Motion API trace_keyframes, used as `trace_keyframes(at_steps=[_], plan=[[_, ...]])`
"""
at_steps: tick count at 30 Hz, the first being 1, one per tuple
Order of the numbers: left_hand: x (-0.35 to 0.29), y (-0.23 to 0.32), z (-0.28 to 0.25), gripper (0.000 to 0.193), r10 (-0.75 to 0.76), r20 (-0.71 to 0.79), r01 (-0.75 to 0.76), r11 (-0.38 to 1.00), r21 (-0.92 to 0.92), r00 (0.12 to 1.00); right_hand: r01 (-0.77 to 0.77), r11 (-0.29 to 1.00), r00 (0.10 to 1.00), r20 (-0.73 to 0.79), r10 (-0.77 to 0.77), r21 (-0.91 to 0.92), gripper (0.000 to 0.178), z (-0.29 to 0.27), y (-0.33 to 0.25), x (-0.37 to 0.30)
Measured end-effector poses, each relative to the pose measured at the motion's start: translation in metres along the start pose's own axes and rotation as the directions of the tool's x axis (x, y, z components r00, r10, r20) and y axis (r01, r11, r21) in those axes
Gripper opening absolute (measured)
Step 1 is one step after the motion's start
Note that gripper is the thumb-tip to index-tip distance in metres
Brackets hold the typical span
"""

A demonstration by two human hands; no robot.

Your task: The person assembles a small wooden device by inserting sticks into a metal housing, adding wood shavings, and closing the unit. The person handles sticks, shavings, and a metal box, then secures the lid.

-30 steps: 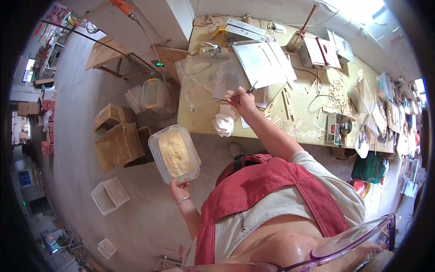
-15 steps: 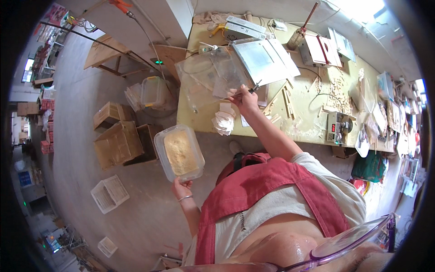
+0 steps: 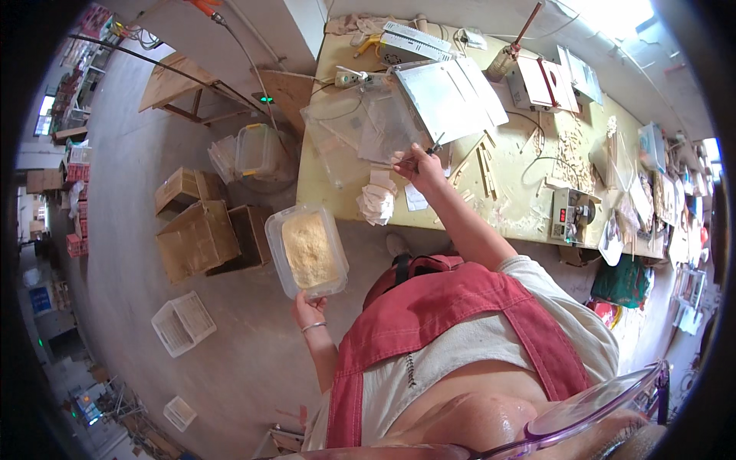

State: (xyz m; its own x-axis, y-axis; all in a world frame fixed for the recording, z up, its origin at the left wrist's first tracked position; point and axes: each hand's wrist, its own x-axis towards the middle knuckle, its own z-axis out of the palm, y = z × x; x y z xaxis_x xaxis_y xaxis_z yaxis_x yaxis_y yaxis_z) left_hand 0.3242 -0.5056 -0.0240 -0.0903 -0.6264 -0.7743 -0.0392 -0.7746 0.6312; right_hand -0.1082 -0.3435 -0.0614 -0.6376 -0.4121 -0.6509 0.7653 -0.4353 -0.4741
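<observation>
My left hand (image 3: 309, 308) is closed on the near rim of a clear plastic tub (image 3: 278, 253), held beyond the table's front edge. Pale yellow powder (image 3: 310, 249) fills much of its bottom. Above the table, my right hand (image 3: 419, 165) is closed with a slim dark tool (image 3: 435, 144) sticking out past the fingers; its kind is too small to make out. A transparent plastic lid or sheet (image 3: 330, 149) lies left of this hand, its edge close to the fingertips. Crumpled white paper (image 3: 377, 201) sits below it at the table edge.
On the pale yellow table (image 3: 429, 218) are a silvery flat panel (image 3: 452, 100), thin wooden strips (image 3: 484, 170) and a small device with a red display (image 3: 565, 216). Cardboard boxes (image 3: 195, 239), a lidded clear bin (image 3: 257, 149) and a white basket (image 3: 184, 323) stand on the floor at left.
The tub in my left hand has moved slightly up and to the right in view. My right hand has shifted a little to the right, and the transparent sheet appears slightly shifted too.
</observation>
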Motion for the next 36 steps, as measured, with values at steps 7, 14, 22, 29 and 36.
trace_keyframes(at_steps=[7,14,22,29,36], plan=[[0.004,-0.004,-0.003,0.027,-0.02,0.012,0.02,1.0,-0.004,1.0,-0.044,0.999,0.998,-0.042,0.043,-0.007,0.032,0.004,-0.007,-0.004],[0.006,-0.011,-0.006,0.027,-0.035,-0.021,0.035,0.999,-0.006,0.999,-0.154,0.987,0.985,-0.072,0.156,0.04,0.035,0.003,-0.007,-0.018],[0.014,-0.004,-0.02,0.03,-0.021,-0.052,0.023,0.999,0.037,0.998,-0.15,0.989,0.987,-0.057,0.15,0.004,0.048,-0.021,0.003,-0.015],[-0.032,0.034,-0.013,0.036,0.12,-0.01,-0.117,0.98,0.161,0.993,-0.098,0.988,0.979,-0.192,0.074,-0.116,0.024,-0.062,-0.006,-0.061],[-0.107,0.081,0.051,0.041,0.213,0.398,-0.383,0.824,0.417,0.892,-0.146,0.96,0.97,-0.226,0.092,-0.238,0.021,-0.148,-0.009,-0.142]])
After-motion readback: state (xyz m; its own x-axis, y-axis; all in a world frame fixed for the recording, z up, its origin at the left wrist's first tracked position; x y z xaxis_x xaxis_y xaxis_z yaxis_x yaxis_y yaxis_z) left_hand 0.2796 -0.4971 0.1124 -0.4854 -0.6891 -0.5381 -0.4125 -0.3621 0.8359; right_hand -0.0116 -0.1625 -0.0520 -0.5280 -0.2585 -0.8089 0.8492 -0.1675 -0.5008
